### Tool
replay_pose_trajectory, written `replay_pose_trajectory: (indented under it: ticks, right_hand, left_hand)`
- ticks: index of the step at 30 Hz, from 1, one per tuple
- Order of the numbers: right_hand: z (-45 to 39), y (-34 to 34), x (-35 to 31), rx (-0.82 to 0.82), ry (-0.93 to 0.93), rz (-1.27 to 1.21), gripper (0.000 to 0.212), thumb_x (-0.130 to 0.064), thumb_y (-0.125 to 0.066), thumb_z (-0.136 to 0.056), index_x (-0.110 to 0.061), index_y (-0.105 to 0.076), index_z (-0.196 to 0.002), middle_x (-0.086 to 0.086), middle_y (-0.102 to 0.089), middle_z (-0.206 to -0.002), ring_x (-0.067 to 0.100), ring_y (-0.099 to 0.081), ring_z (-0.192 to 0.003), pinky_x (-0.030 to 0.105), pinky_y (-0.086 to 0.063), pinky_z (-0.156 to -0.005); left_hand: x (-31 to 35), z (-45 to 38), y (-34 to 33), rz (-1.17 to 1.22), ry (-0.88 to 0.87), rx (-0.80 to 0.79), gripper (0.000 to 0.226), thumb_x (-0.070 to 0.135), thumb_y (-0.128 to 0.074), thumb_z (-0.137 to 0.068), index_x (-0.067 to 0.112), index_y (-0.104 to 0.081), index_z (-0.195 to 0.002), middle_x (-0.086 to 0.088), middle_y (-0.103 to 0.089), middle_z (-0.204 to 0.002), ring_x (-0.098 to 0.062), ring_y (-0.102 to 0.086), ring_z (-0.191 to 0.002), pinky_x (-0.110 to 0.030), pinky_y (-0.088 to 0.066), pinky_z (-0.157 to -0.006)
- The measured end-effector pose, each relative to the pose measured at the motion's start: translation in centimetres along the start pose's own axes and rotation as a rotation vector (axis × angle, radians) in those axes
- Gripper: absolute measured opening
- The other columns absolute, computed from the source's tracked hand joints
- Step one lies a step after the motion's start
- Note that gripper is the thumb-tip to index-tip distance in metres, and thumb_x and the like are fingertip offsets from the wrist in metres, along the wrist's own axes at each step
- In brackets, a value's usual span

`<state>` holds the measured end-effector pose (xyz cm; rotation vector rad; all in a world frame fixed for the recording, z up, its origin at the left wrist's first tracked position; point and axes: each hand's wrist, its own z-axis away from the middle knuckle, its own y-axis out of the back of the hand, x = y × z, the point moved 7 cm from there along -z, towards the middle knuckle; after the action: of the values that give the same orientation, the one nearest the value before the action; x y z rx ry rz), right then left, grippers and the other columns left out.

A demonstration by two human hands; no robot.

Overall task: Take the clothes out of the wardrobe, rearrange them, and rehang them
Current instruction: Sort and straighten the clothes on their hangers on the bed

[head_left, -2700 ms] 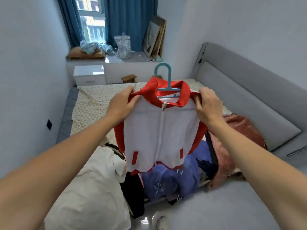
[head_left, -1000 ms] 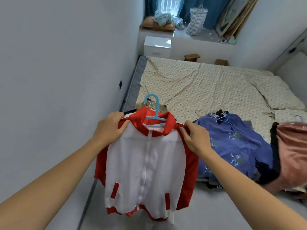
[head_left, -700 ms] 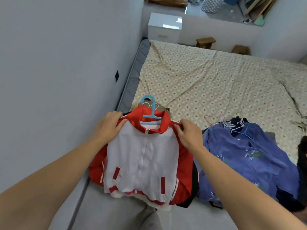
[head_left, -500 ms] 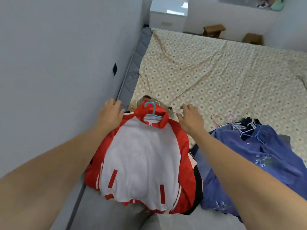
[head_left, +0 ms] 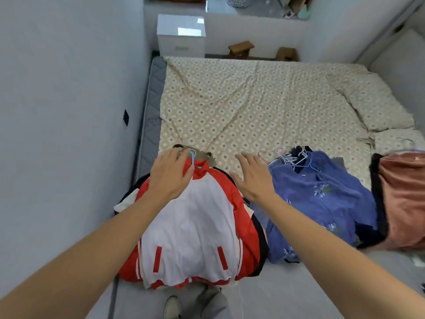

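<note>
A red and white zip jacket (head_left: 190,236) on a light blue hanger (head_left: 192,160) lies flat at the bed's near left corner, on top of other clothes. My left hand (head_left: 171,176) rests flat on its collar and shoulder, fingers straight, near the hanger hook. My right hand (head_left: 251,176) hovers open just right of the jacket's shoulder, holding nothing. A blue flowered garment (head_left: 322,199) with several hangers (head_left: 292,155) lies to the right, and a pink-brown garment (head_left: 404,199) lies beyond it.
The bed (head_left: 264,104) has a patterned beige sheet and a pillow (head_left: 372,102) at the right. A grey wall (head_left: 69,111) runs close along the left. A white nightstand (head_left: 181,35) and two small wooden stools (head_left: 241,48) stand past the bed.
The jacket went from being held up by its shoulders to lying flat on the bed. Both hands let go of it; my left hand now presses the collar and my right hand has lifted off.
</note>
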<state>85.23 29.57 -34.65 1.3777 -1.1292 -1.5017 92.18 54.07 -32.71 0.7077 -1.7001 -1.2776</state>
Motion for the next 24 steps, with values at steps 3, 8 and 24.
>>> replay_pose_trajectory:
  ticks: [3,8,24]
  right_hand:
    - [4.3,3.1,1.3,0.024,-0.093,0.045,0.064,-0.056,-0.043,-0.097,-0.019,-0.048,-0.149,0.007,-0.048,-0.156,0.028,-0.042,-0.141,0.047,-0.045,-0.102]
    - [10.9,7.4,5.3,0.039,-0.174,0.112,0.072,-0.061,-0.032,-0.096,-0.017,-0.046,-0.152,0.006,-0.045,-0.158,0.028,-0.042,-0.141,0.050,-0.048,-0.102]
    - [13.5,7.5,38.8,0.062,-0.386,0.065,0.062,-0.049,-0.052,-0.103,-0.017,-0.042,-0.155,0.004,-0.041,-0.161,0.027,-0.037,-0.146,0.053,-0.043,-0.110]
  left_hand:
    - [4.4,0.0,1.1,0.027,-0.083,0.000,0.056,0.052,-0.041,-0.097,0.023,-0.052,-0.144,0.000,-0.055,-0.141,-0.023,-0.048,-0.133,-0.045,-0.044,-0.102]
    - [12.5,0.3,1.2,0.057,-0.233,-0.031,0.060,0.054,-0.039,-0.100,0.020,-0.049,-0.149,-0.007,-0.055,-0.144,-0.027,-0.049,-0.134,-0.047,-0.046,-0.105]
    - [35.7,-9.0,-17.1,0.044,-0.347,-0.214,0.065,0.056,-0.032,-0.099,0.016,-0.046,-0.148,-0.005,-0.054,-0.139,-0.030,-0.051,-0.126,-0.047,-0.049,-0.095]
